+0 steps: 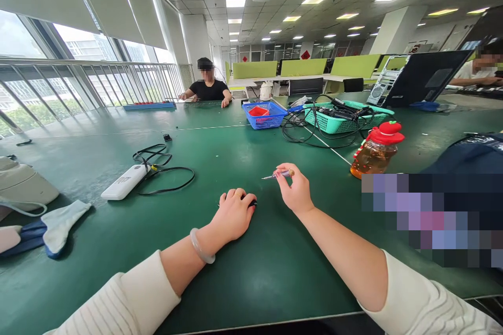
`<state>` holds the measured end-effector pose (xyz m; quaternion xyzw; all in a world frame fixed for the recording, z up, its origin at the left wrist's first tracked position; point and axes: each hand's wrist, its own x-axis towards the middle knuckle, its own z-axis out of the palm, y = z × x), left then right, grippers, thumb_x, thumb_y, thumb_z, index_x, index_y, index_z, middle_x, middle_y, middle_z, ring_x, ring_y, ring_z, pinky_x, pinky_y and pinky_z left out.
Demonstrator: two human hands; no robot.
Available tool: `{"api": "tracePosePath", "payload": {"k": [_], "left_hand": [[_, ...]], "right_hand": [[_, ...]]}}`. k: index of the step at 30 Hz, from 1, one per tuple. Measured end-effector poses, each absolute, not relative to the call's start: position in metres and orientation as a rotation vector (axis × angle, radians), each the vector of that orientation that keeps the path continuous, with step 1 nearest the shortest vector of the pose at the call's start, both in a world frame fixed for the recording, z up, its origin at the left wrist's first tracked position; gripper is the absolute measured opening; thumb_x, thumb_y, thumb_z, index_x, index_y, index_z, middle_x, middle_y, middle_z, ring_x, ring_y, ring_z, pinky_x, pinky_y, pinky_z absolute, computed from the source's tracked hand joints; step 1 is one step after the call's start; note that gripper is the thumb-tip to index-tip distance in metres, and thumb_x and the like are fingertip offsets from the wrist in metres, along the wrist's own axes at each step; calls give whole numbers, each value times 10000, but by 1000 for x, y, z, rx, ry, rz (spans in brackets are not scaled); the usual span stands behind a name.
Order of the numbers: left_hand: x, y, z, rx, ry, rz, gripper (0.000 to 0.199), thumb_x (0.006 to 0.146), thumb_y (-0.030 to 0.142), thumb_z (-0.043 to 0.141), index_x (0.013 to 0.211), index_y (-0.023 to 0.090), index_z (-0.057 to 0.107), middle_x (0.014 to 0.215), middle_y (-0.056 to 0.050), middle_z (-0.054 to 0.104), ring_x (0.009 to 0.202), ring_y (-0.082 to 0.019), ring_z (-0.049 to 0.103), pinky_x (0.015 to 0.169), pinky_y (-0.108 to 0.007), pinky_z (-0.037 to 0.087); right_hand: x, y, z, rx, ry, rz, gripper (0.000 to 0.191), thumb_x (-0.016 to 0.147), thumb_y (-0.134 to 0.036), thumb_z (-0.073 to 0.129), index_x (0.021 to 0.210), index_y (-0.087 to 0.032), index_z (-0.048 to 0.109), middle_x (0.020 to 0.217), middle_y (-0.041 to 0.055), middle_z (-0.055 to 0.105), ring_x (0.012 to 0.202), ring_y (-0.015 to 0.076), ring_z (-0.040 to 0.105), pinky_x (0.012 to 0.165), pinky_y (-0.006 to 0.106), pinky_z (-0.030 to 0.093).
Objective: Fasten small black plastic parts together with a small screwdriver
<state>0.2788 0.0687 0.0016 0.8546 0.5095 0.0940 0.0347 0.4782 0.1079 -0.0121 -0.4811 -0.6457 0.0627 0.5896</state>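
Observation:
My left hand [236,214], with a pale bangle on the wrist, rests low over the green tabletop. Its fingers are curled round a small black object [254,202], mostly hidden beneath them, so its kind does not show. To the right, my right hand [295,189] is raised a little above the table. It pinches a small screwdriver [288,173] by its handle, and the thin metal shaft points left, above and to the right of my left hand. The screwdriver and the black object are apart.
A white power bank [126,182] with a black cable lies left. Beyond are a blue basket [265,121], a green basket [334,123] heaped with cables, and a red-lidded bottle [376,152]. A person [208,84] sits across the table [243,282]; another is far right.

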Motion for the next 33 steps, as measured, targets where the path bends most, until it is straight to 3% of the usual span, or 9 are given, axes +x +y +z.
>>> {"api": "tracePosePath", "payload": {"k": [8,14,17,21,33], "left_hand": [[193,26,2,2564,1647,266,297,982,331,378,1164,323,614,1126,-58,586,1086,-241,542,993,-455,433],[82,2,-7,2456,1945,239,397,942,327,338,1209,353,631,1326,-50,585,1202,-284,540,1046,-534,410],[45,-4,-7,2381,2031,271,433,909,451,390,1253,335,626,1414,-65,541,1275,-307,510,1085,-525,400],[29,-5,-7,2334,2111,289,507,873,563,405,1234,308,652,1425,-88,534,1286,-333,509,1098,-532,392],[26,1,-6,2269,2217,346,512,897,505,386,1262,223,608,1274,-116,656,1169,-331,599,1041,-513,429]], "right_hand": [[478,108,-12,-1110,-1518,172,138,878,-313,522,969,-232,587,865,50,732,821,220,710,768,360,562],[478,110,-14,-1113,-1526,201,141,877,-314,523,969,-232,591,863,43,727,804,213,705,776,359,560],[476,109,-14,-1116,-1537,216,141,879,-319,528,968,-231,593,867,43,727,801,212,704,785,364,561],[474,107,-14,-1123,-1553,229,140,877,-325,542,966,-230,594,871,44,733,823,218,710,786,367,562],[475,108,-13,-1140,-1553,241,154,871,-340,538,955,-227,601,854,42,729,800,212,708,760,356,562]]}}
